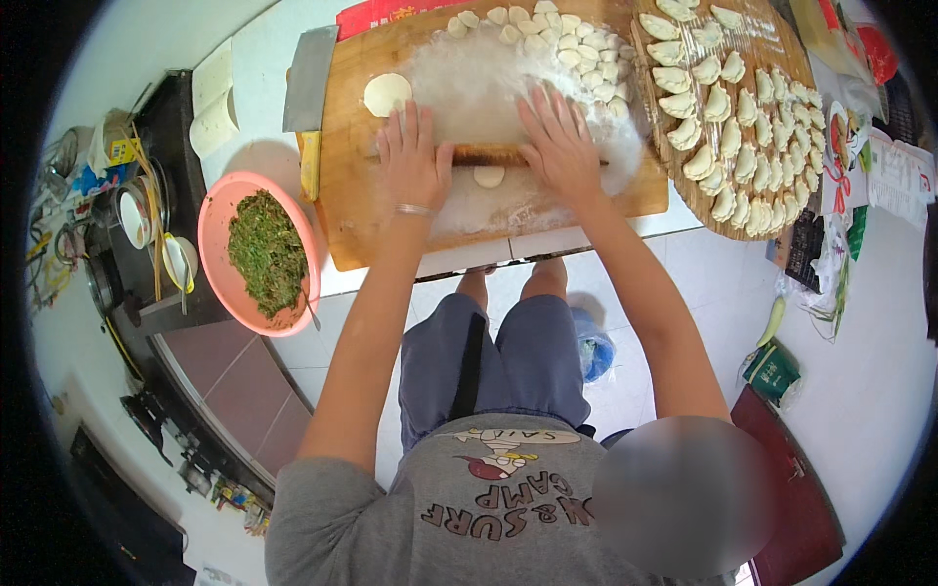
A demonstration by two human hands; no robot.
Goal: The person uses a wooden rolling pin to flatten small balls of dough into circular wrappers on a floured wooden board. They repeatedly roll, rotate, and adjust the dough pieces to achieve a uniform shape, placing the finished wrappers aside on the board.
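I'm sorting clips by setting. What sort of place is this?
Most likely a home kitchen set up for making dumplings. Both hands, left hand and right hand, press a rolling pin on a floured wooden board, beside a tray of folded dumplings and a pink bowl of chopped greens.

Pink bowl (217, 210) w/ chopped greens (266, 252), cleaver (310, 78), tray of dumplings (728, 117).

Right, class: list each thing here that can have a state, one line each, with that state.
rolling pin: lying flat under both palms
left hand: open, pressing on the pin
right hand: open, pressing on the pin
dough piece: small, against the pin
round wrapper: rolled flat
pink bowl: holds green filling
dumplings: folded, arranged on round tray
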